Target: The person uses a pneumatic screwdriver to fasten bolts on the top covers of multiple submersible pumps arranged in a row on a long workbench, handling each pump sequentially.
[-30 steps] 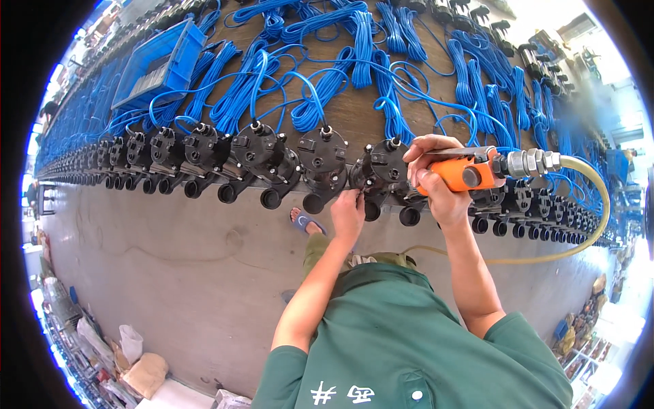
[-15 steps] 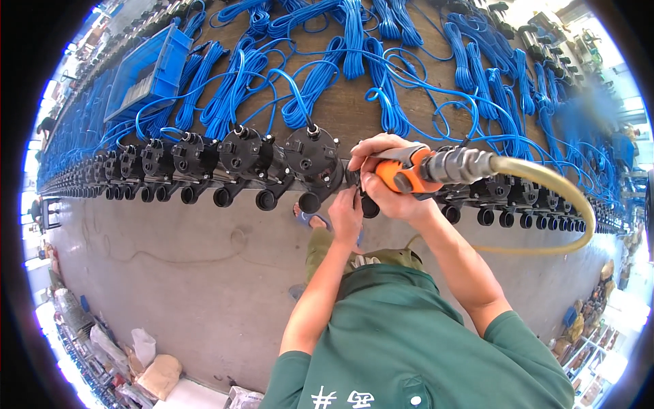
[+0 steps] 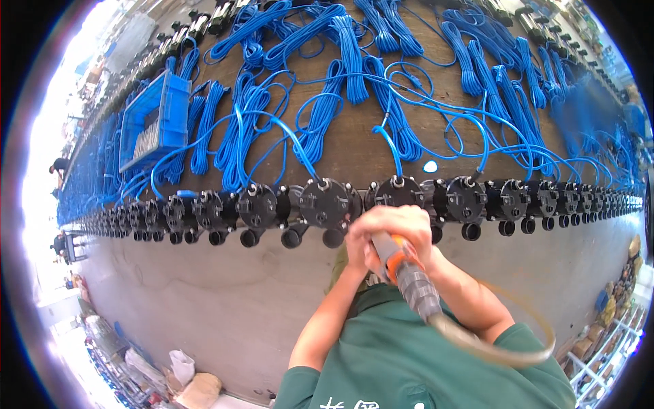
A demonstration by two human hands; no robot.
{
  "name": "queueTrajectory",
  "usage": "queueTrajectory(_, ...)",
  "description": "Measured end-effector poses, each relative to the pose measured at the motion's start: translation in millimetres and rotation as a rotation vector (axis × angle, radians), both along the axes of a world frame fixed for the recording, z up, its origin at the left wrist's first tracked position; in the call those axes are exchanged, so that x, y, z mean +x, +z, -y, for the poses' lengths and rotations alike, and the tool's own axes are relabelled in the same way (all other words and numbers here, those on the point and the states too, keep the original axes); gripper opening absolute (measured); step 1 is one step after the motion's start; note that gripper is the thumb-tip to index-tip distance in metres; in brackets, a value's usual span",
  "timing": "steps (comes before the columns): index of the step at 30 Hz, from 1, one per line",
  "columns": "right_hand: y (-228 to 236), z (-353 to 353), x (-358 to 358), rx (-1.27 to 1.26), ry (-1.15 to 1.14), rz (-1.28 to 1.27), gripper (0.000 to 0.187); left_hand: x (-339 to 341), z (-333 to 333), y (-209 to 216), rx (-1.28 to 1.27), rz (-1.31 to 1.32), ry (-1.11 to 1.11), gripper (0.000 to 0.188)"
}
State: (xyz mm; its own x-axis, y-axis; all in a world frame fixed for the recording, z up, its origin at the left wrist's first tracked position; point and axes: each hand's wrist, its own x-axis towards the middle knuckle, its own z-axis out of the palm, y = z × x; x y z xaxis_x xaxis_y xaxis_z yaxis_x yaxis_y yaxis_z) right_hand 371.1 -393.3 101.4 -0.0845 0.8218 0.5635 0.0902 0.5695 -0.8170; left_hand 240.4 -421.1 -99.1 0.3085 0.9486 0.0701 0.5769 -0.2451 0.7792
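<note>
My right hand [image 3: 403, 223] is wrapped round an orange and grey air tool [image 3: 400, 256], with a metal coupling [image 3: 419, 290] at its end and a yellowish air hose [image 3: 477, 344] curving off it. The tool's working end is hidden. My left hand [image 3: 355, 253] is close beside the right one, just below the row of pumps; its fingers are mostly covered. A round black pump or motor housing [image 3: 323, 203] with bolts round its edge is just up and left of my hands. Another housing [image 3: 400, 192] is partly hidden behind my right hand.
A long row of similar black housings lines the table edge, their blue cables [image 3: 325, 116] coiled in bundles on the brown tabletop [image 3: 371, 153]. A blue crate [image 3: 176, 112] stands at the left. Bags and sacks [image 3: 201, 391] lie on the floor behind.
My right hand has drawn nearer my body, and the air tool has swung from pointing sideways to having its coupling toward me. The view has shifted, so the row sits lower.
</note>
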Motion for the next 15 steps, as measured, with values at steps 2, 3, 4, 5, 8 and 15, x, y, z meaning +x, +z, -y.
queueTrajectory(2, -2.1, 2.3, -2.8, -0.018, -0.042, 0.011, 0.032, -5.3, -9.1, 24.7, -0.054, -0.05, -0.121, 0.02)
queueTrajectory(3, 1.4, 3.8, 3.1, -0.056, -0.086, 0.017, 0.031, -5.7, -19.2, 42.0, -0.066, -0.084, -0.225, 0.02)
queueTrajectory(4, 1.3, 4.9, 6.8, -0.099, -0.121, 0.04, 0.032, -15.3, -29.9, 65.8, -0.071, -0.132, -0.324, 0.02)
queueTrajectory(5, -3.1, 6.9, 5.4, -0.127, -0.136, 0.033, 0.029, -29.7, -43.4, 95.7, -0.07, -0.181, -0.407, 0.02)
queueTrajectory(8, 7.9, 6.2, -4.5, -0.159, -0.168, 0.018, 0.026, -84.8, -88.5, 217.6, -0.03, -0.41, -0.579, 0.021)
queueTrajectory(15, 52.0, -0.7, -2.1, -0.265, -0.217, -0.066, 0.019, -125.2, -123.4, 206.6, -0.244, -0.246, -0.392, 0.044)
